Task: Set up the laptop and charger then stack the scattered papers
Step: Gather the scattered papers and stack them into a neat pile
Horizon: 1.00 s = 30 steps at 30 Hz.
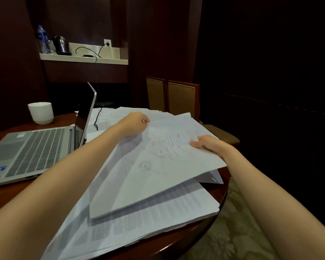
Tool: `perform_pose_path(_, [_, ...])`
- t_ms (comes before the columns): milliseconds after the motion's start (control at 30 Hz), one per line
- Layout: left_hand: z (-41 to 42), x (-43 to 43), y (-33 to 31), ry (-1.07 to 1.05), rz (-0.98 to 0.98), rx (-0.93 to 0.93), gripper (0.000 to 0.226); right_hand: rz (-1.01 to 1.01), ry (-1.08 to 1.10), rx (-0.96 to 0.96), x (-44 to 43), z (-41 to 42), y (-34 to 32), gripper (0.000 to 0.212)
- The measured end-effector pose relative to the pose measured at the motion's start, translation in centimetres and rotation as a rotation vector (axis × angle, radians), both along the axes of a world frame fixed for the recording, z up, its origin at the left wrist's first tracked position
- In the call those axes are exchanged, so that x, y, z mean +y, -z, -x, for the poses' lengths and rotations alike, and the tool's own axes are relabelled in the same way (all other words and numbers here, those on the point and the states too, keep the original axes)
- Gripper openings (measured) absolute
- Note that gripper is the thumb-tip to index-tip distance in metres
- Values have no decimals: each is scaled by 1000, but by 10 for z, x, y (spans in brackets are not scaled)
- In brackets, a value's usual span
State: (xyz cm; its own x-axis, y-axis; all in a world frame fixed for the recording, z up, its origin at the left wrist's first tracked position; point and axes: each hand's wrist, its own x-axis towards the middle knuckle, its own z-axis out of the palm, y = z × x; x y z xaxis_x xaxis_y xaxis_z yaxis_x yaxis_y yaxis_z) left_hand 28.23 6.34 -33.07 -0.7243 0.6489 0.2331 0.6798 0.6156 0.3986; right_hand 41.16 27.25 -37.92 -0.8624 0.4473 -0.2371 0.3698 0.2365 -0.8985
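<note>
1. Your left hand (137,123) pinches the far edge of the lifted sheaf of white printed papers (150,177); your right hand (209,145) grips its right edge, thumb on top.
2. It hangs tilted over the spread pile of white sheets (158,220) on the round dark wooden table (210,231), right of the open silver laptop (36,149).
3. Sheets may slide out toward you (the near edge sags unheld); a nudge could spill the overhanging pile.
</note>
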Motion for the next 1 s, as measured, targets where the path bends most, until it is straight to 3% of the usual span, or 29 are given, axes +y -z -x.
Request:
perform_pose_path(133, [-1, -9, 4, 10, 110, -123, 27, 247, -134, 28, 0, -7, -2, 24])
perform_pose_path(233, [-5, -14, 8, 31, 259, -197, 25, 256, -158, 93, -6, -7, -5, 28])
perform_pose_path(433, [-7, -20, 22, 2, 454, -384, 12, -62, -136, -11, -15, -4, 3, 16])
perform_pose_path(567, [-4, -24, 27, 21, 513, -319, 14, -178, -94, -86, -22, -4, 10, 20])
perform_pose_path(700, [-4, -23, 25, 50, 582, -324, 30, -215, 92, -39, -17, 4, 10, 19])
perform_pose_path(800, [-9, -20, 24, 60, 575, -412, 49, -468, 292, -133, -10, 6, 10, 11])
perform_pose_path(900, [-9, -17, 28, 52, 582, -424, 56, -474, 352, -213, -7, 6, 7, 28])
perform_pose_path(1000, [-6, -15, 33, 49, 590, -412, 50, -224, 432, -201, -8, 4, -1, 50])
